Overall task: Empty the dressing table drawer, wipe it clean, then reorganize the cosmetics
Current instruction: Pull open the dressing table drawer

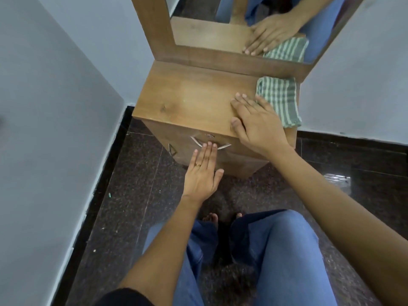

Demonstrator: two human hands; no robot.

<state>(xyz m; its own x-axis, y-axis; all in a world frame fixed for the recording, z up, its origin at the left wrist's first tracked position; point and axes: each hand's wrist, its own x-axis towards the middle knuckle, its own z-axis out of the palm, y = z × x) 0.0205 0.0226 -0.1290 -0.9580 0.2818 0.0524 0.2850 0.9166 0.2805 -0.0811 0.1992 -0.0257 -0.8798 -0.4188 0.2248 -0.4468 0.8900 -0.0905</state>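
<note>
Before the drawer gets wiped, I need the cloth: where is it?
Head view: the striped green cloth lies folded on the dressing table top, right rear corner, by the mirror and beside the right hand.

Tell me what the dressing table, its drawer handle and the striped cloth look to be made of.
Dressing table: wood or wood-look laminate, smooth with a soft sheen; grain and a knot show. Drawer handle: shiny silvery metal, by its glint. Striped cloth: soft woven fabric, probably cotton, matte and folded.
</note>
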